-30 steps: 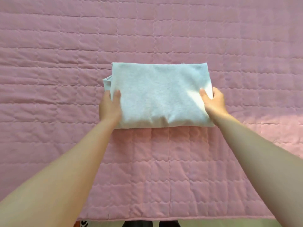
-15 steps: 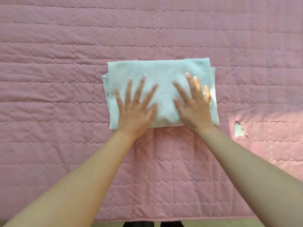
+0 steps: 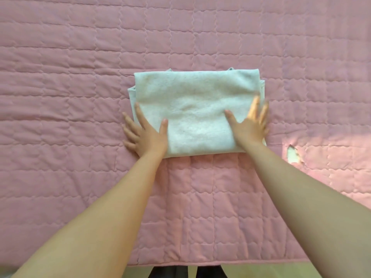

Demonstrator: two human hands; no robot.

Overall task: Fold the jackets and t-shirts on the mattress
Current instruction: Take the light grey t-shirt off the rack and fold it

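Step in hand: final smoothing of a garment judged already folded. The folded garment [image 3: 196, 109], pale and compact, lies flat near the middle of the pink quilted mattress [image 3: 80, 57], its near edge facing the person.

The left hand [image 3: 146, 135] sits at the garment's near left corner, thumb on the cloth and outer fingers spread onto the mattress; its grip is open and holds nothing. The right hand [image 3: 251, 127] lies flat on the garment's right side, fingers straight and blurred; its grip is likewise open.

Next move, as a judgement: the fold appears complete, so the piece wants lifting or sliding aside with both hands under its ends, keeping the layers together. No other garment is in view.

Change from half a second ago: both hands were then pressed flat near the garment's centre; they now stand apart at its left and right sides. The garment itself has not shifted noticeably.
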